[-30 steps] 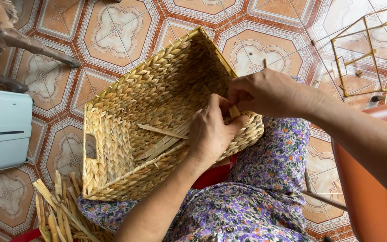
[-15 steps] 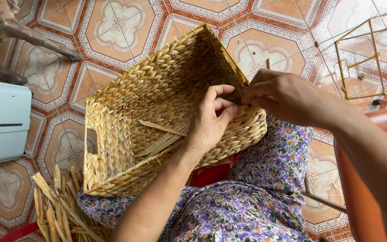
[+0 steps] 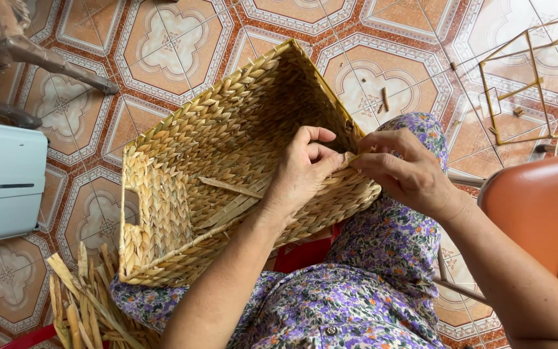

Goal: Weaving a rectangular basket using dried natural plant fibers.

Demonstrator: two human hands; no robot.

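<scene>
Woven straw-coloured fibre makes up a rectangular basket (image 3: pixel 227 161), which is tipped on its side across the lap of a seated person in purple floral clothing (image 3: pixel 382 284). Its open mouth is turned toward the camera, and a handle slot is seen in its left end wall. The left hand (image 3: pixel 301 171) is reached inside the basket, its fingers curled over the near right rim and closed on the weave there. The right hand (image 3: pixel 408 171) is held just outside the same rim, its fingertips pinched narrowly on a strand at the edge, touching the left fingers. Loose flat strands (image 3: pixel 230 189) are seen lying inside the basket.

A bundle of dried fibre strips (image 3: pixel 88 300) is laid below the basket's left end, near the knee. Patterned orange and cream floor tiles (image 3: pixel 163 45) are spread beneath. A pale blue box-shaped object (image 3: pixel 4 181) is set at the left edge, a thin yellow wire frame (image 3: pixel 527 90) at the upper right, and an orange chair (image 3: pixel 540 207) at the right.
</scene>
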